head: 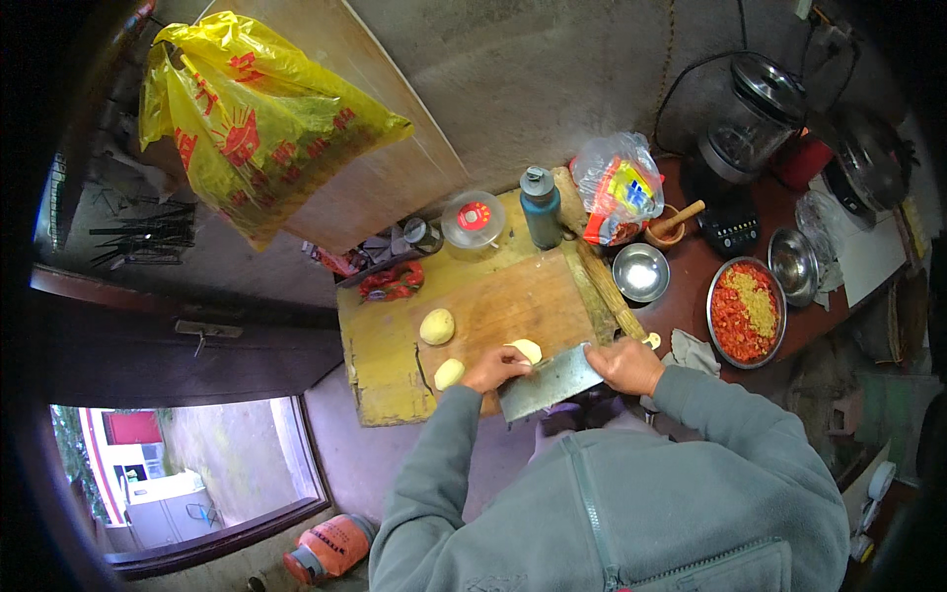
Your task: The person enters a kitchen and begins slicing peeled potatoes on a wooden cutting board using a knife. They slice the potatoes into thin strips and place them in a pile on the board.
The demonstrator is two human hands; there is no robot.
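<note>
My right hand is closed round the handle end of a broad metal cleaver, whose blade reaches left, tilted, over the near edge of a wooden cutting board. Against the blade's far side, my left hand has its fingers bent beside a pale piece of peeled potato; whether they press on it cannot be told. Left of that hand lies another peeled potato, and a larger one rests farther back at the board's left side.
Red peppers and a blue bottle stand behind the board. To the right are an empty metal bowl, a wooden mortar and a bowl of chopped red and yellow food. A yellow plastic bag hangs upper left.
</note>
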